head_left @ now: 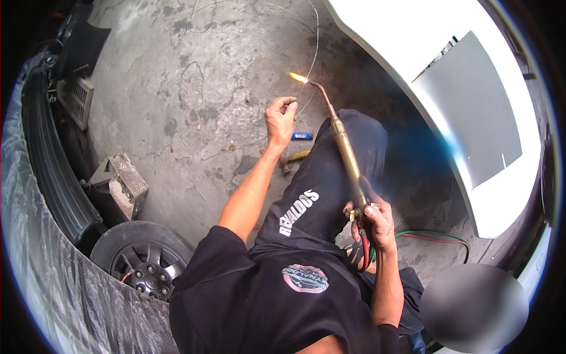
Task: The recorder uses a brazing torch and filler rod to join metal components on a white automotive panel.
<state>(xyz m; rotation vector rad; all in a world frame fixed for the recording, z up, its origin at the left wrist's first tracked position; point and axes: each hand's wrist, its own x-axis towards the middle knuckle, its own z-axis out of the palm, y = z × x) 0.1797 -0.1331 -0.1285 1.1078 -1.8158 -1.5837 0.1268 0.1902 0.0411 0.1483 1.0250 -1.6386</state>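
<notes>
My right hand (381,225) is wrapped round the valve end of a brass gas torch (348,150). Red and green hoses (368,251) run from the torch's lower end. Its bent copper tip points up and left, and a small yellow-orange flame (299,77) burns there. Below the flame, my left hand (279,122) is closed in a pinch at a thin metal wire (317,41). The wire curves up past the torch tip toward the far edge; its exact contact with my fingertips is hard to make out.
A blue cylindrical object (302,136) lies on the stained concrete floor (159,71) beside my left wrist. A white car panel (407,47) curves along the right. At left are a wheel (147,259), a metal bracket (127,186) and plastic sheeting (76,283).
</notes>
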